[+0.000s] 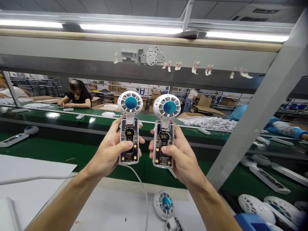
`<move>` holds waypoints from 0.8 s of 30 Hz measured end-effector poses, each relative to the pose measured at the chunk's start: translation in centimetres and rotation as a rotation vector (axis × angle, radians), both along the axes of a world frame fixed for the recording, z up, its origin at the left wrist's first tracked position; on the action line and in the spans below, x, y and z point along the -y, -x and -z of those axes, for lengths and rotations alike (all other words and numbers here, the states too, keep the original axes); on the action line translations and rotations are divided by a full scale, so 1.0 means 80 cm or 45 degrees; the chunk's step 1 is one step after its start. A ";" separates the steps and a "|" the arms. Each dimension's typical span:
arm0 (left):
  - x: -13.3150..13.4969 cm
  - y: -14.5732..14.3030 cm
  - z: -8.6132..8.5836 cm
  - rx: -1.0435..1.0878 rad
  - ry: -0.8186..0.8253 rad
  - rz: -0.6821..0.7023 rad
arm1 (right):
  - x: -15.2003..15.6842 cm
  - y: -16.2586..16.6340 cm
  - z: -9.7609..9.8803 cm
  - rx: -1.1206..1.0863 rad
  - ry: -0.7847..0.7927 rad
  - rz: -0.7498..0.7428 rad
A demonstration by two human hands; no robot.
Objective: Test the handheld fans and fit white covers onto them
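Observation:
My left hand (112, 149) is closed round a handheld fan (131, 103) with a round white head, a blue centre and a clear handle showing its circuit board. Its thumb presses on the middle of the handle. My right hand (181, 152) grips a second, matching handheld fan (169, 107), thumb likewise on the handle front. Both fans are upright side by side, apart from each other, with small lit displays. Below them, another handheld fan (164, 205) lies on the white work surface (108, 205); its lower part is cut off by the frame.
A green conveyor belt (79, 144) runs across, carrying more fans (269, 179) at right. A white cable (144, 189) hangs near my left hand. A slanted metal post (260, 106) stands at right. Across the belt sit a person (78, 94) and heaps of small white parts (211, 123).

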State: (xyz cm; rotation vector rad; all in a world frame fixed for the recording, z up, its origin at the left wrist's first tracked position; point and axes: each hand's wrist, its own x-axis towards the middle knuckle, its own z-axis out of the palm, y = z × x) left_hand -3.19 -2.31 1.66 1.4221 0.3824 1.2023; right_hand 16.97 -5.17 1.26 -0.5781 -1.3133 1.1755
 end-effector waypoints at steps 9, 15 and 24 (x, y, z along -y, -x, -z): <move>0.007 -0.002 0.000 0.013 0.036 0.027 | 0.001 -0.002 0.001 -0.005 -0.067 -0.052; 0.008 0.002 0.000 0.019 0.086 0.112 | 0.006 -0.009 -0.002 0.097 -0.042 -0.086; 0.011 -0.004 0.002 0.052 0.117 0.036 | 0.004 -0.016 -0.001 0.130 -0.046 -0.083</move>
